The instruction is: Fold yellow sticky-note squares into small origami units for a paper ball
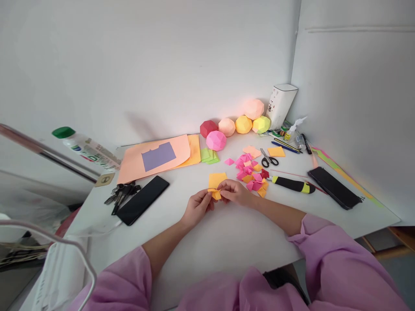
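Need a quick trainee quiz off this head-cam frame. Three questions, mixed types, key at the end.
1. Multiple choice. What are the left hand and the right hand both holding?
A) scissors
B) folded orange paper
C) the green-capped bottle

2. True or false: the bunch of keys lies beside the dark-screened phone, to the left of the left hand.

3. Short answer. What colour is the paper ball sitting atop the yellow ball and the lime ball?

Key: 1. B; 2. True; 3. Pale peach
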A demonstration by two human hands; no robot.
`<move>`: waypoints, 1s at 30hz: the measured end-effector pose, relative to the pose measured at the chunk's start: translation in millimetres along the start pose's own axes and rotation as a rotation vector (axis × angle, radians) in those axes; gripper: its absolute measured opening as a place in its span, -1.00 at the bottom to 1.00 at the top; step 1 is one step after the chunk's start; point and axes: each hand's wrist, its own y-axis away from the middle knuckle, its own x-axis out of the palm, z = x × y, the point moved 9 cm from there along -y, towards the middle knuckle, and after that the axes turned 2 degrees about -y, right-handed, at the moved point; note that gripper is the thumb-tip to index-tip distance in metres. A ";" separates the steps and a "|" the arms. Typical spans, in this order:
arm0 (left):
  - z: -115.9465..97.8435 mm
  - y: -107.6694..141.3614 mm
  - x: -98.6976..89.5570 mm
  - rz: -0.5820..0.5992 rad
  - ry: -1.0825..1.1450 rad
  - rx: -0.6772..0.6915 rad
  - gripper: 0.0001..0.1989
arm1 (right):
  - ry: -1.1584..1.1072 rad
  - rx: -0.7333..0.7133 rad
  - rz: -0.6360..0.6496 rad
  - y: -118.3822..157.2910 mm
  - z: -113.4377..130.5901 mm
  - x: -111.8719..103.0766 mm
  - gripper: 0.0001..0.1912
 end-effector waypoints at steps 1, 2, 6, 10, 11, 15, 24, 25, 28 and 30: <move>1.4 -0.3 -0.2 -0.003 0.015 -0.013 -0.64 | -0.025 -0.017 0.012 -0.3 0.1 0.7 -0.83; 2.8 -0.6 -0.2 -0.005 0.029 -0.026 -0.63 | -0.039 -0.036 0.023 -0.6 0.6 1.3 -0.82; 9.2 -2.6 0.0 -0.006 0.081 -0.069 -0.61 | 0.006 -0.085 0.040 -0.7 0.3 1.5 -0.82; 12.9 -5.2 0.1 0.001 0.119 -0.086 -0.61 | 0.121 -0.123 0.021 0.3 0.5 1.3 -0.85; 13.2 -5.8 0.4 0.008 0.130 -0.086 -0.61 | 0.151 -0.148 0.017 0.7 2.2 1.9 -0.85; 11.6 -7.5 3.2 0.046 0.204 -0.069 -0.58 | 0.242 -0.318 -0.009 2.8 14.0 3.8 -0.84; 7.8 -5.6 11.3 0.127 0.168 -0.043 -0.51 | 0.391 -0.453 -0.069 5.2 18.0 2.1 -0.73; 7.0 -5.1 12.8 0.143 0.150 -0.036 -0.50 | 0.390 -0.454 -0.072 5.6 18.7 2.1 -0.73; 5.0 -3.0 16.9 0.191 0.095 -0.027 -0.49 | 0.337 -0.424 -0.064 5.4 19.8 2.2 -0.76; 3.7 -1.7 18.3 0.214 0.052 -0.019 -0.50 | 0.256 -0.349 -0.042 3.3 16.6 1.9 -0.77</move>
